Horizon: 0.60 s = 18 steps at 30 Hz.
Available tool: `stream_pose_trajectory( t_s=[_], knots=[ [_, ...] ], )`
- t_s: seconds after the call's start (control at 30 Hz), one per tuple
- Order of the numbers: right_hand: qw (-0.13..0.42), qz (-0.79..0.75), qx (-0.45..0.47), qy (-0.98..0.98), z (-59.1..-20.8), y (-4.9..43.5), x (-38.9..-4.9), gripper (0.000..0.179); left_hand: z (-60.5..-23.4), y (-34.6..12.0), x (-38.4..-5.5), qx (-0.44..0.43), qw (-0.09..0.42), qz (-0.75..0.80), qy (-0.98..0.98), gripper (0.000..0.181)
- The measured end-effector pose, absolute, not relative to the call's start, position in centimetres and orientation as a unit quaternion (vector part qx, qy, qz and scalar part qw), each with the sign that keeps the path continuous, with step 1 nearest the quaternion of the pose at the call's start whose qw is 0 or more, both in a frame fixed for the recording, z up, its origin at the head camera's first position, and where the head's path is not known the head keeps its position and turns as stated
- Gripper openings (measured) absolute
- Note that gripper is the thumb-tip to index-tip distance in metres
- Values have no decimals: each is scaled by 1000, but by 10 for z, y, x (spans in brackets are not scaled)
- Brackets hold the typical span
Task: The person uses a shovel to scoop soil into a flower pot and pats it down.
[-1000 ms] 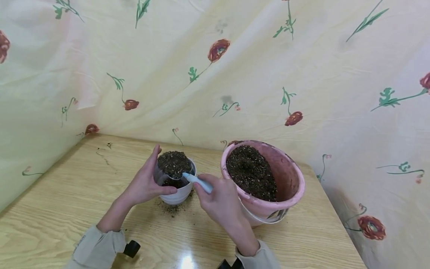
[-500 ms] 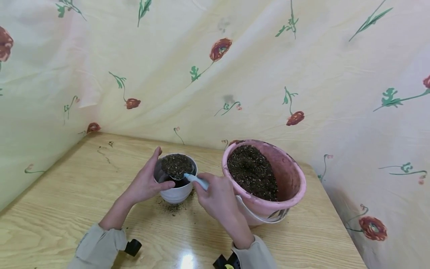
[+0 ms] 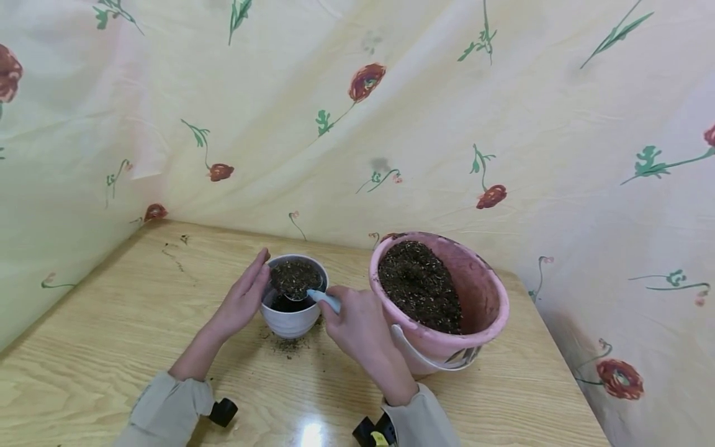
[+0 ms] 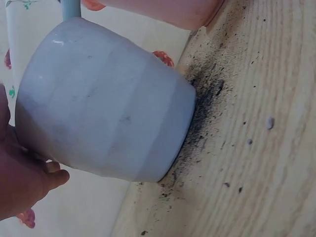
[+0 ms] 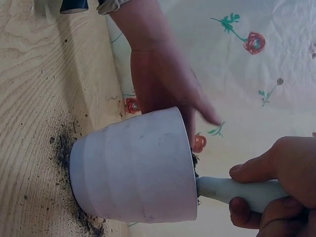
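Wooden tabletop [image 3: 514, 406]: bucket [image 3: 481, 301] shows soil [image 3: 416, 285] only in head view; right fingers [image 5: 259, 167] clamp scoop [image 5: 247, 192], left fingers [image 3: 252, 276] straight.

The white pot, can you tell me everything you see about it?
The white pot is round, narrower at its base, with ridged bands and faint smudges; it looks like plastic, but I can't be sure. It stands upright on the wooden table, left of the pink bucket in the head view, with crumbs of soil spilled around its base. A scoop holding dark soil sits in its mouth, handle crossing the rim. The person's left grip seems to touch its side.
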State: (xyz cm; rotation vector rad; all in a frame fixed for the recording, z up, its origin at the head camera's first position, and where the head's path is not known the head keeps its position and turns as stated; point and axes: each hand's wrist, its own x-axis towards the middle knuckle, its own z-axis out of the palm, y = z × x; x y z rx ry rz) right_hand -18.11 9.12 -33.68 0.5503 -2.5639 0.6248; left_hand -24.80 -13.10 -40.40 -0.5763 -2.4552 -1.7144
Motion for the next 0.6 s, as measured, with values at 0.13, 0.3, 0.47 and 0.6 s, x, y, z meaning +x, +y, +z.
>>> stream_pose_trajectory(
  t_s=[0.13, 0.3, 0.47, 0.6],
  knots=[
    [220, 203, 202, -933, -335, 89, -183, 13, -404, -129, -246, -169, 38, -579, -797, 59],
    [214, 180, 214, -936, -333, 86, -186, 11, -407, -127, -247, -150, 40, -576, -802, 58],
    [188, 167, 220, -942, -328, 84, -189, 21, -410, -124, -247, -128, 58, -576, -805, 58],
    [166, 158, 215, -949, -324, 82, -191, 27, -412, -121, -248, -116, 84, -577, -804, 55]
  ],
)
